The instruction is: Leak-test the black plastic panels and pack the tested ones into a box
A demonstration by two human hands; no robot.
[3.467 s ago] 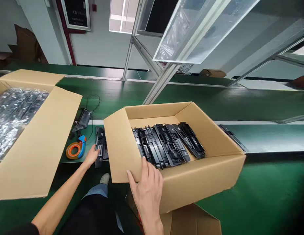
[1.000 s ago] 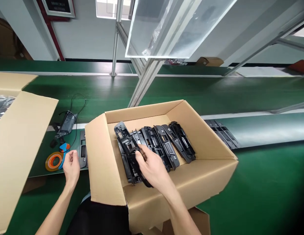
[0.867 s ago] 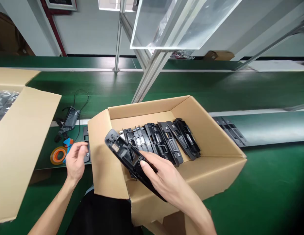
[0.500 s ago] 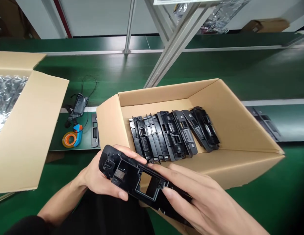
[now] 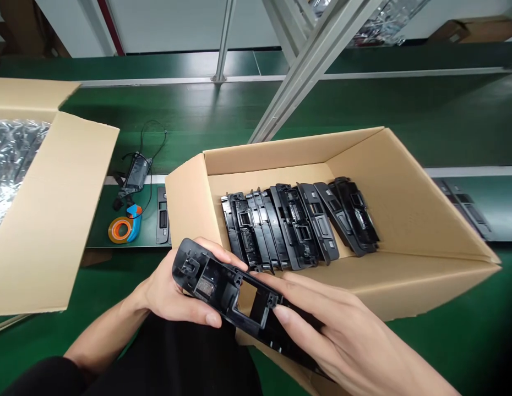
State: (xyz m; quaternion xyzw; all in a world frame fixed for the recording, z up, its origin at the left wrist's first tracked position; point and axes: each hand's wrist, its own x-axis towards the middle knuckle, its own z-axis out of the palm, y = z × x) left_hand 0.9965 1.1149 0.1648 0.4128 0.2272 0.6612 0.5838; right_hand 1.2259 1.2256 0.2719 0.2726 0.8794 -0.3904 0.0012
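Head view. Your left hand [image 5: 169,297] is clamped on one end of a long black moulded-plastic panel [image 5: 228,300], thumb on the near edge; its other fingers are partly hidden behind the piece. Your right hand [image 5: 336,322] grips the opposite half and covers much of it, so that end is hard to make out. The panel is tilted, above your lap, at the near-left corner of an open tan cardboard box [image 5: 429,225]. A second cardboard box [image 5: 61,220] is cut off at the left edge; its contents lie under crinkled clear film [image 5: 14,146] and cannot be identified. Flat dark pieces [image 5: 470,206] at right are partly screened by the box wall.

Compared with 1.0 s ago: the panel was then over the box in your right hand alone, your left hand near the tape; now both hold it.

Materials: the panel has a rounded end, ribbed recesses and a rectangular cut-out. Similar slim black plastic panels [image 5: 276,228] lean in a row inside the box. On the smooth green counter [image 5: 98,223] sit an orange-and-blue ring-shaped tape dispenser [image 5: 114,234] and a slotted black strip [image 5: 162,201].
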